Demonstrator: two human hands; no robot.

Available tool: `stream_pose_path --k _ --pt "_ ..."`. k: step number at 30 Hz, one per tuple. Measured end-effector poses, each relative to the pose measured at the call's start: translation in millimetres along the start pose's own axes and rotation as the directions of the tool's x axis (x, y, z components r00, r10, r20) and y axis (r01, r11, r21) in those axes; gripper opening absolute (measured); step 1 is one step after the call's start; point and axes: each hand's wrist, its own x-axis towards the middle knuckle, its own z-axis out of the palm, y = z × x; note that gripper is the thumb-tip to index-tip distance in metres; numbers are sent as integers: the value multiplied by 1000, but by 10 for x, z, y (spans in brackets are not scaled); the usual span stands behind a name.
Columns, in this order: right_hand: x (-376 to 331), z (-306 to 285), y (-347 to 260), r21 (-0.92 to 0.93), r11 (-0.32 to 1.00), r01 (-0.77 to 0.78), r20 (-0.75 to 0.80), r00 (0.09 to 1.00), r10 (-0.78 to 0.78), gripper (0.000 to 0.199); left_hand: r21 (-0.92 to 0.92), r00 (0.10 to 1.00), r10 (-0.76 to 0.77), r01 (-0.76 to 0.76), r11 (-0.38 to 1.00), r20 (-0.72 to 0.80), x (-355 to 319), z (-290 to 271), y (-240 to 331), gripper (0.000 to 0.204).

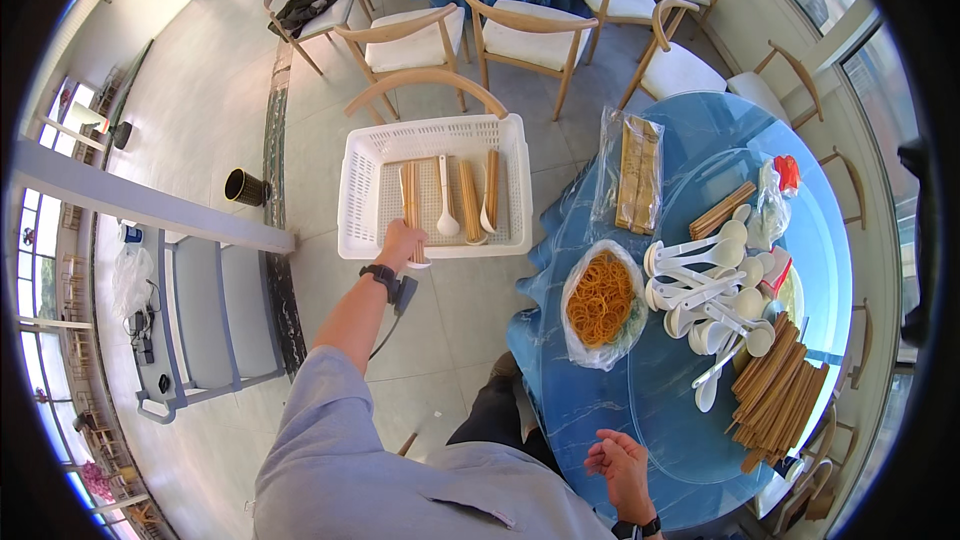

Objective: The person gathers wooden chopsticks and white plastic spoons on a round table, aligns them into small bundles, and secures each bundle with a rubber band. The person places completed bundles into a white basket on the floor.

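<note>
A white plastic basket [350, 176] rests on a wooden chair in front of me. Over its near left corner, my left hand [403, 243] is closed around a bundle of chopsticks [410, 192]; a white spoon's bowl shows just below the fingers. Beside that bundle in the basket lie a white spoon [446, 195] and two more chopstick bundles, the middle [469, 195] and the right one [491, 178], each with white spoon parts showing. My right hand [617, 462] hovers at the round table's near edge, fingers loosely bent and apart, with nothing visible in them.
On the blue-covered table [590, 410] stand a bag-lined bowl of orange rubber bands [602, 300], a heap of white spoons [715, 285], loose chopsticks [780, 390] and a wrapped chopstick pack [638, 175]. Chairs [530, 35] line the far side; a grey cart [215, 310] is left.
</note>
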Motion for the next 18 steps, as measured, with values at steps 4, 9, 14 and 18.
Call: stream_pose_path --k 4,9,14,18 --pt "-6 -265 224 23 999 -35 -95 995 37 30 -102 984 -178 174 979 -26 685 -113 -138 19" --pt "120 -309 315 9 997 -74 -162 984 75 28 101 964 -196 216 971 -178 1189 128 -419 32" --pt "155 -77 174 -32 995 -96 -193 977 88 28 403 977 -55 136 905 -205 1300 401 -484 101" --pt "125 81 70 -61 994 -96 -176 981 84 28 576 958 -228 288 765 -176 1071 585 -444 101"
